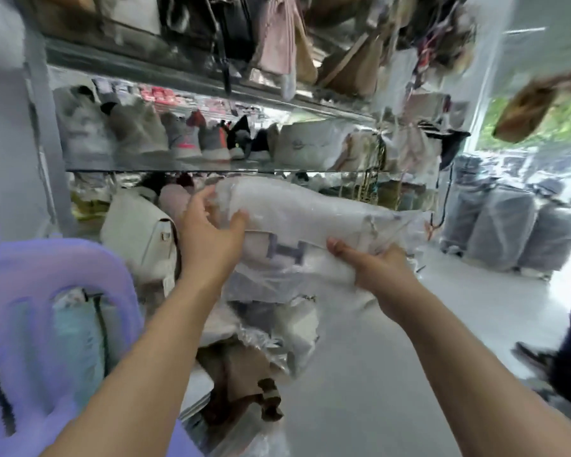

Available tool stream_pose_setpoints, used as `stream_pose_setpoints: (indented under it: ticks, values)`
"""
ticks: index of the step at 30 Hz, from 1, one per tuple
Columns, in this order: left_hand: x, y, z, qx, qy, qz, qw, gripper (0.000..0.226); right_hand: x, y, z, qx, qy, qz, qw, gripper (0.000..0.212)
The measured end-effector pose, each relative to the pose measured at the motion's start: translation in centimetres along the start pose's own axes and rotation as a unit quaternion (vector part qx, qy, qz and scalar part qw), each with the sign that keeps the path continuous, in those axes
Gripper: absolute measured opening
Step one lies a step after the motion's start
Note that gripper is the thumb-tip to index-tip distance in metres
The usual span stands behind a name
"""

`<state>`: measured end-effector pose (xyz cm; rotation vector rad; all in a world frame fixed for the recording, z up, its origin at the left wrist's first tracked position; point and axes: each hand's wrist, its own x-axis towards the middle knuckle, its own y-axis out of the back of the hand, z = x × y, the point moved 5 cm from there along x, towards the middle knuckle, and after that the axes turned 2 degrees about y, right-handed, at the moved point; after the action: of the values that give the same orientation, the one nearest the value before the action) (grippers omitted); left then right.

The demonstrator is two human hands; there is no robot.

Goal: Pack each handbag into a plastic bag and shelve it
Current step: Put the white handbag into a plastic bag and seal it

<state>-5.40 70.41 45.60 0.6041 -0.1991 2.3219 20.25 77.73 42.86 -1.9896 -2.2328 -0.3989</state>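
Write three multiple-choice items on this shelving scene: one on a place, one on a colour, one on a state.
1. Where is the white flap handbag with metal clasp?
A. left of the left hand
B. on the floor by the window
C. on the top shelf

2. What colour is the plastic chair at lower left?
A. green
B. lilac
C. black

3. How is the pale handbag in clear plastic bag held?
A. by one hand
B. resting unheld
C. gripped by both hands

Answers: 1 A, it stands on the lower shelf beside the left hand. 2 B, its back is pale purple. 3 C, the right hand and left hand each grip an end.
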Motion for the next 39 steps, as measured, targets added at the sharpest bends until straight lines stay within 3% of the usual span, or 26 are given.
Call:
stream_pose_setpoints:
  ticks: [3, 5, 8, 10, 15, 24, 27, 31, 34, 39]
  values:
    - [2.0, -1.6, 2.8, -0.024, -0.019, -0.016, 0.999, 0.05, 0.9, 2.5, -3.5, -0.007, 0.015, 0.056, 0.998, 0.089]
    - [3.1, -2.7, 3.8, -0.019, -0.027, -0.03, 0.999, 0.048, 1.7, 3.9, -5.0, -0.002, 0.02, 0.099, 0.995, 0.1]
    - [4.2, -4.7, 4.7, 0.039, -0.056, -0.039, 0.997, 0.04, 3.6, 5.0, -6.6, 0.001, 0.026, 0.12, 0.992, 0.068]
    - [5.1, -6.4, 5.1, 0.099, -0.091, -0.037, 0.99, 0.037, 5.6, 5.1, -6.8, -0.004, 0.022, 0.127, 0.992, 0.06]
    - [8.3, -10.8, 4.4, 0.17, -0.141, -0.059, 0.973, 0.041, 12.0, 3.8, -6.5, 0.001, 0.01, 0.108, 0.994, 0.062]
    - [20.6, -20.0, 0.2, 0.233, -0.109, -0.103, 0.961, 0.06, 29.4, -1.9, -4.6, -0.002, -0.02, 0.088, 0.996, 0.059]
    - [24.4, -22.2, -1.3, 0.236, -0.1, -0.108, 0.96, 0.061, 34.0, -3.6, -4.3, -0.015, -0.037, 0.083, 0.996, 0.09]
    - [27.5, -24.9, -2.6, 0.198, -0.092, -0.13, 0.967, 0.056, 38.7, -6.1, -3.8, -0.044, -0.046, 0.077, 0.995, 0.089]
    - [29.4, -26.9, -3.9, 0.257, -0.098, -0.154, 0.949, 0.063, 40.9, -7.5, -3.0, -0.071, -0.049, 0.072, 0.994, 0.102]
    - [31.3, -28.3, -5.0, 0.333, -0.069, -0.14, 0.93, 0.061, 42.3, -7.7, -2.5, -0.22, -0.004, 0.077, 0.972, 0.083]
